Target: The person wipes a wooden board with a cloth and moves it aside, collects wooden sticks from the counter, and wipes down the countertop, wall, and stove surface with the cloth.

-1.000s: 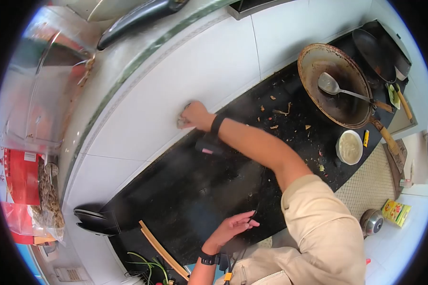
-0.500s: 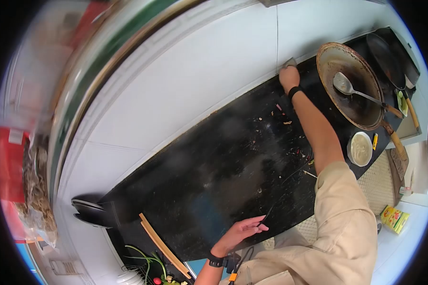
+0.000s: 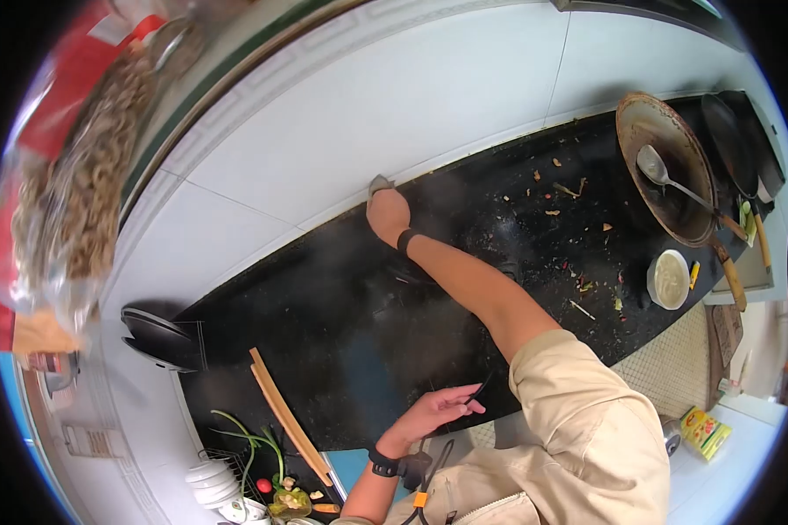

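Observation:
My right hand [image 3: 389, 216] is closed around a greyish-green cloth or pad [image 3: 379, 185], only its edge showing past the fingers. It presses at the back edge of the black countertop [image 3: 324, 306], against the white tiled wall [image 3: 324, 131]. Over the counter's front edge hovers my left hand [image 3: 433, 414], its fingers loosely stretched and apart. A thin dark strand [image 3: 479, 391] shows by its fingertips; whether the hand touches it, I cannot tell. Food scraps [image 3: 584, 284] lie scattered over the counter to the right of my right arm.
On the right stand a rusty wok [image 3: 665, 206] with a ladle [image 3: 652, 164] in it, a dark pan [image 3: 728, 144] and a white bowl [image 3: 669, 280]. At left are a black rack-like object [image 3: 159, 337], a curved wooden strip [image 3: 289, 416], green onions [image 3: 258, 437] and stacked white bowls [image 3: 210, 483].
My right hand has slid left along the wall edge with the cloth or pad. More scraps show behind it on the right. The view has shifted; my left hand stays nearly in place.

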A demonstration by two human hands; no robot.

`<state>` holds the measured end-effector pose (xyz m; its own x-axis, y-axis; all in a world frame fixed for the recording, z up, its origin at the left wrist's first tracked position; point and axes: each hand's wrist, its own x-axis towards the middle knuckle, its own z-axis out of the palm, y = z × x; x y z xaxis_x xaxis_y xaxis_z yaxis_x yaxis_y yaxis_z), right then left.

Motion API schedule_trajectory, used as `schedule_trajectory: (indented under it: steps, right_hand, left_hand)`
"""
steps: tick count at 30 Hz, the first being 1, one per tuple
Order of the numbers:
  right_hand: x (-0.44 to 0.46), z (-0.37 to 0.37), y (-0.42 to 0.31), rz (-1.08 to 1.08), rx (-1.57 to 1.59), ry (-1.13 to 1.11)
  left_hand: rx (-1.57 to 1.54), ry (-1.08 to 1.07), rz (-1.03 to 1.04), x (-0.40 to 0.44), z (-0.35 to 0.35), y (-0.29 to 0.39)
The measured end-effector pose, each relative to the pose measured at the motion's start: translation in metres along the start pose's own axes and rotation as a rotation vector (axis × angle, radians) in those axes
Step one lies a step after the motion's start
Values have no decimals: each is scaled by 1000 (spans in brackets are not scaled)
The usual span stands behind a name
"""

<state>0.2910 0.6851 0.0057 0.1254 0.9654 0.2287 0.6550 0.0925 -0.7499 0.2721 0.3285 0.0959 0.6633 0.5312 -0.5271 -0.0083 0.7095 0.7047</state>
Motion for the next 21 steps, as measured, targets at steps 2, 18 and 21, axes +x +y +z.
schedule_trajectory:
  steps: [2, 18, 21]
  right_hand:
    - [0, -8, 9, -209, -85, -62]
    - [13, -50, 6, -343, -684, -194]
    - [-14, 28, -55, -410, -561, -243]
  left_hand:
    - [3, -10, 16, -2, 2, -3]
    - [-53, -92, 79, -63, -41, -35]
    - [-51, -53, 70, -86, -58, -35]
